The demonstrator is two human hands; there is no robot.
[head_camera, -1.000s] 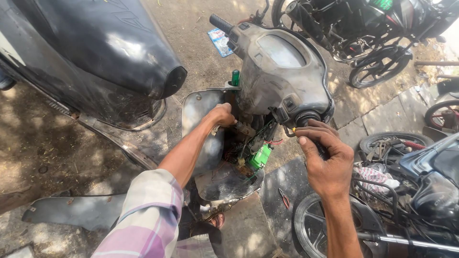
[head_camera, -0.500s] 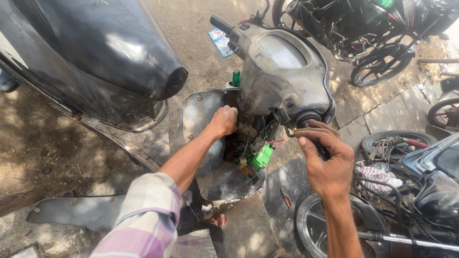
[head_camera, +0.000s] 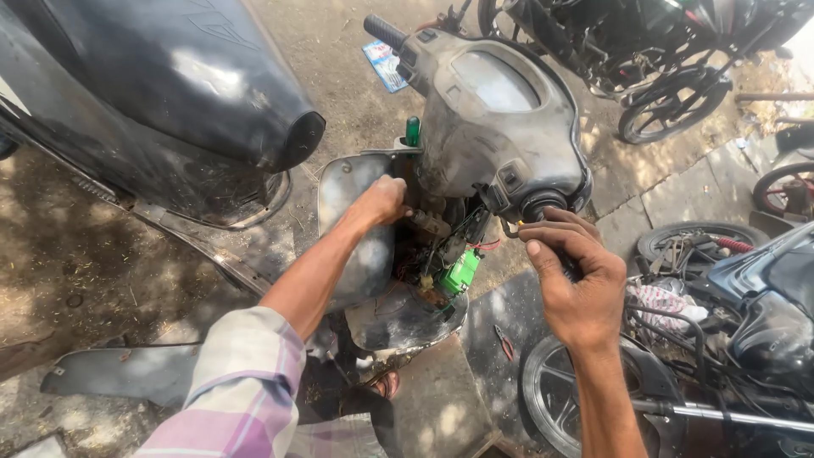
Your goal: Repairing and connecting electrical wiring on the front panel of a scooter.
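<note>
Dusty ground (head_camera: 356, 76) of packed earth and stone paving slabs, outdoors in dappled sunlight, carries everything in view. Four two-wheelers show, counted: one grey scooter (head_camera: 500, 119) with its front panels stripped off in the middle, one dark scooter body (head_camera: 170, 93) at the upper left, one motorcycle (head_camera: 644, 51) at the top right edge, and one more motorcycle (head_camera: 763, 305) lying at the lower right. One loose grey body panel (head_camera: 127, 373) lies flat on the ground at the lower left, and one small blue packet (head_camera: 386, 64) lies near the top.

Left hand (head_camera: 381, 202), on a plaid-sleeved arm, reaches into the open front of the grey scooter below the handlebar cover; its fingers are curled closed around something inside that I cannot make out. Right hand (head_camera: 572, 280) is closed around the scooter's right handlebar grip, thumb up, pinching a thin cable end (head_camera: 510, 227) beside it. One green connector (head_camera: 460, 273) hangs among the exposed wires between the two hands.
</note>
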